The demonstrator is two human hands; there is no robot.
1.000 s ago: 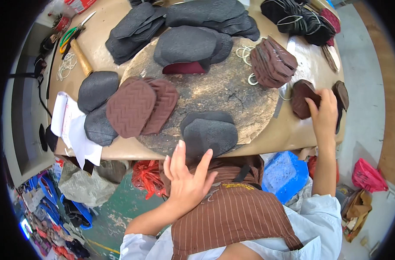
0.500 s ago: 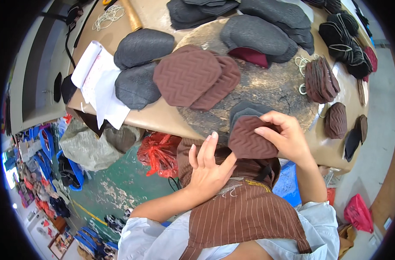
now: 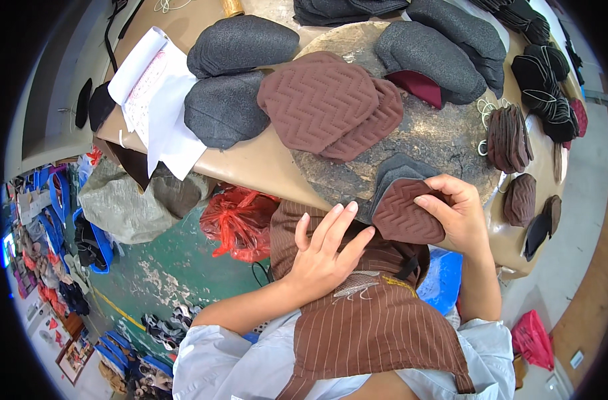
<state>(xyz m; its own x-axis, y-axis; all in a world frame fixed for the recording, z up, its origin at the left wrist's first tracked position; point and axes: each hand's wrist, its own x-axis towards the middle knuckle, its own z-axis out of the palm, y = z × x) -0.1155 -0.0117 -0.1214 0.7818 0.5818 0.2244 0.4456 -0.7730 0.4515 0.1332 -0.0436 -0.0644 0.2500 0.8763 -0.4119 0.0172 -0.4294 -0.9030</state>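
My right hand (image 3: 460, 213) pinches a brown quilted fabric piece (image 3: 407, 212) with a zigzag pattern, thumb in front, at the table's near edge. Behind it, several grey fabric pieces (image 3: 398, 171) fan out, partly hidden. My left hand (image 3: 327, 257) is open, its fingers spread; one fingertip is at the piece's lower left edge, and I cannot tell whether it touches. Farther off, a pile of larger brown quilted pieces (image 3: 320, 100) rests partly on a round, worn wooden block (image 3: 450, 137).
Dark grey fabric stacks (image 3: 244, 45) and white paper (image 3: 144, 93) lie at the left. More grey pieces (image 3: 430, 60) top the block. Tied brown bundles (image 3: 508, 140) stand at the right. Below the table are a red plastic bag (image 3: 237, 223) and a blue bin (image 3: 440, 279).
The view has shifted, so the table things appear farther right and a little higher. My right hand keeps its pinch on the brown piece. My left hand stays open beside it.
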